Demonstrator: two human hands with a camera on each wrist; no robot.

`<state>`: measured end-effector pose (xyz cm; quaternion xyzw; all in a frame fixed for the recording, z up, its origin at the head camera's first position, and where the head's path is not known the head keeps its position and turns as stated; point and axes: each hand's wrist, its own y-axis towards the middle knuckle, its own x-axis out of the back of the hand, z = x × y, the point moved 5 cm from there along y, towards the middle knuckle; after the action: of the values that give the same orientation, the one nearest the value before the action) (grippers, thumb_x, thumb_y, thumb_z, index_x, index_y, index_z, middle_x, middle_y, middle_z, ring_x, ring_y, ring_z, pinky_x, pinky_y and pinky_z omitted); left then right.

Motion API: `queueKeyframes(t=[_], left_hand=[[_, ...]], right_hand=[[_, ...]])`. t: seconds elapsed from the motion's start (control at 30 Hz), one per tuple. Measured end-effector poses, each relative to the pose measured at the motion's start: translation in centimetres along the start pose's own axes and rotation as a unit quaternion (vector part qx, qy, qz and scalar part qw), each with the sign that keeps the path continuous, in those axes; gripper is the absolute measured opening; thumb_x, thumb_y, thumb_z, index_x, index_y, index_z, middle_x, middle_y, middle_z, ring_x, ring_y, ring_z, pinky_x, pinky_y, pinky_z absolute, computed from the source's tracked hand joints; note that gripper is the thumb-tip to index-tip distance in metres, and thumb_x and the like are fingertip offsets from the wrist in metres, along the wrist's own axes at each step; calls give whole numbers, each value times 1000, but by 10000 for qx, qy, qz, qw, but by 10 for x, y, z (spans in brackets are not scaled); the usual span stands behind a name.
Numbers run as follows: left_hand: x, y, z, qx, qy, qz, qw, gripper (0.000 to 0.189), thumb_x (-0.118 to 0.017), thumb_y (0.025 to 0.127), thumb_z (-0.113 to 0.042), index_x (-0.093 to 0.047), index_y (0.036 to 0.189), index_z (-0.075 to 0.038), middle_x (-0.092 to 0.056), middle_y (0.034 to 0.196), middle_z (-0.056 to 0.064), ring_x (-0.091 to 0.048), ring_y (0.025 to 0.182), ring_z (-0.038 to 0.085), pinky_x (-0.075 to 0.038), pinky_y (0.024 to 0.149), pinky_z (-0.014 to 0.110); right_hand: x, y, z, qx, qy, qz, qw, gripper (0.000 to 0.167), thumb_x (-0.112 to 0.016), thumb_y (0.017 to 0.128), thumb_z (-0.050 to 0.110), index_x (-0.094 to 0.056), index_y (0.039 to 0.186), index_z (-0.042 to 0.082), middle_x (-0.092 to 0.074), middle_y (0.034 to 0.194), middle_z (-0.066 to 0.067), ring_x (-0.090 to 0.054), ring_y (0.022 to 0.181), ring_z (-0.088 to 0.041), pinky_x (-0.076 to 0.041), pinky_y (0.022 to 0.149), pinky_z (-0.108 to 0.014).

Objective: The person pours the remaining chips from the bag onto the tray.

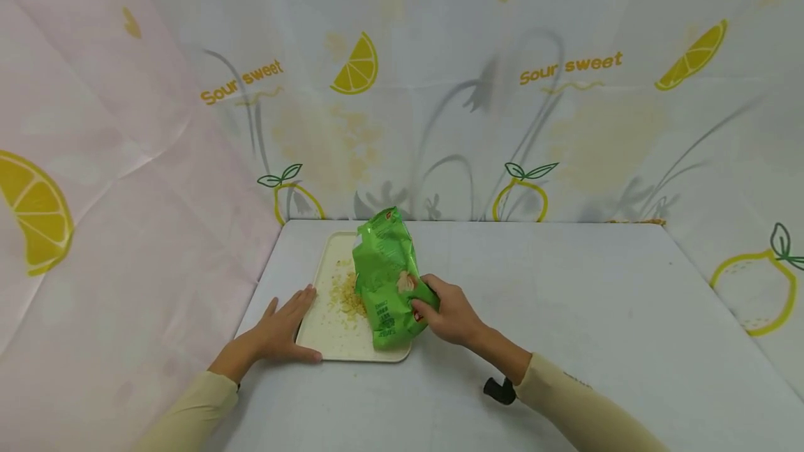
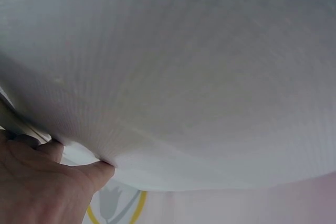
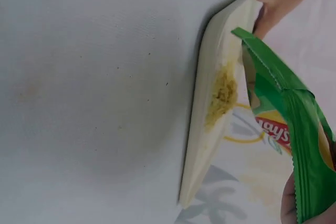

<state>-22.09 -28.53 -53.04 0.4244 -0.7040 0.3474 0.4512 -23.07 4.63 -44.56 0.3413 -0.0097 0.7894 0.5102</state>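
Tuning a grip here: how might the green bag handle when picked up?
The green bag is probably floppy, being creased; perhaps slippery, looking glossy; likely light for its size, as the right hand alone holds it.

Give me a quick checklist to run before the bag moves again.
1. Bag secured: ok; the right hand grips the green Lay's chip bag.
2. Tray braced: ok; the left hand rests against the near-left part of the cream tray.
3. Bag over tray: ok, though part of it extends past the right edge.
4. Chip crumbs on tray: ok; a pile lies left of the bag.
5. Bag emptied: cannot tell; its contents are hidden.
6. Table clean: not ok; a few dark specks show beside the tray.
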Motion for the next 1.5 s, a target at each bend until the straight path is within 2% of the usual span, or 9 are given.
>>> queueKeyframes(t=[0.1, 0.27, 0.37, 0.53, 0.73, 0.9, 1.17, 1.33, 1.5], left_hand=[[-2, 0, 1, 46, 22, 1, 10000, 135, -73, 64, -78, -13, 157, 0, -16, 164, 21, -19, 149, 43, -7, 111, 74], [-4, 1, 2, 62, 108, 9, 9999, 135, -71, 64, -80, -14, 157, 0, -15, 164, 21, -19, 149, 43, -7, 111, 74], [-4, 1, 1, 27, 77, 22, 10000, 134, -73, 65, -77, -14, 157, 1, -16, 164, 23, -20, 149, 45, -8, 110, 75], [-4, 1, 2, 59, 63, 30, 10000, 134, -74, 65, -76, -12, 157, 0, -15, 164, 21, -18, 150, 43, -7, 111, 74], [-3, -1, -1, -72, 80, -70, 9999, 133, -75, 66, -74, -14, 157, 2, -17, 163, 23, -20, 148, 45, -9, 110, 75], [1, -2, -3, 49, 126, -50, 9999, 134, -75, 64, -75, -16, 156, 2, -18, 163, 22, -20, 149, 44, -9, 111, 74], [1, 0, -1, 80, 145, 74, 9998, 134, -74, 65, -75, -13, 157, 1, -15, 164, 21, -18, 150, 43, -8, 111, 74], [-1, 1, 1, 99, 103, 87, 9999, 134, -73, 65, -76, -13, 157, 1, -15, 165, 20, -18, 150, 42, -8, 112, 74], [0, 1, 2, 85, 102, 76, 9999, 134, -74, 65, -76, -13, 157, 1, -15, 164, 21, -18, 150, 43, -7, 111, 74]], right_hand=[[1, -1, 1, 16, 48, -86, 10000, 26, -65, 94, 10, -60, 119, 3, -70, 92, -6, -60, 72, -4, -51, 60, -23], [0, -3, 4, -5, 105, 162, 9998, 27, -64, 95, 10, -59, 120, 1, -69, 92, -6, -57, 71, -2, -49, 58, -22], [1, -2, 9, 24, 151, 150, 9998, 27, -64, 96, 11, -58, 120, 1, -68, 92, -6, -57, 72, -3, -50, 59, -22], [0, 2, 13, 123, -35, 189, 9997, 25, -62, 97, 13, -58, 120, 3, -67, 88, -5, -55, 68, -2, -49, 56, -22], [0, 2, 10, -28, -38, 224, 9997, 25, -62, 96, 10, -58, 120, 3, -66, 86, -4, -54, 65, -3, -47, 55, -23], [0, 0, 9, -113, 84, 299, 9995, 25, -61, 98, 12, -57, 122, 3, -66, 89, -5, -54, 66, -3, -48, 56, -24], [4, 1, 13, 68, 279, -289, 9992, 25, -63, 96, 9, -59, 119, 1, -68, 89, -8, -59, 69, -5, -51, 56, -24], [-1, 2, 9, -73, 170, -118, 9998, 24, -62, 96, 9, -59, 119, 2, -69, 89, -7, -61, 69, -4, -51, 58, -23], [-1, 1, 8, -119, 138, -141, 9997, 25, -62, 96, 8, -59, 119, 1, -70, 92, -8, -62, 70, -5, -52, 59, -23]])
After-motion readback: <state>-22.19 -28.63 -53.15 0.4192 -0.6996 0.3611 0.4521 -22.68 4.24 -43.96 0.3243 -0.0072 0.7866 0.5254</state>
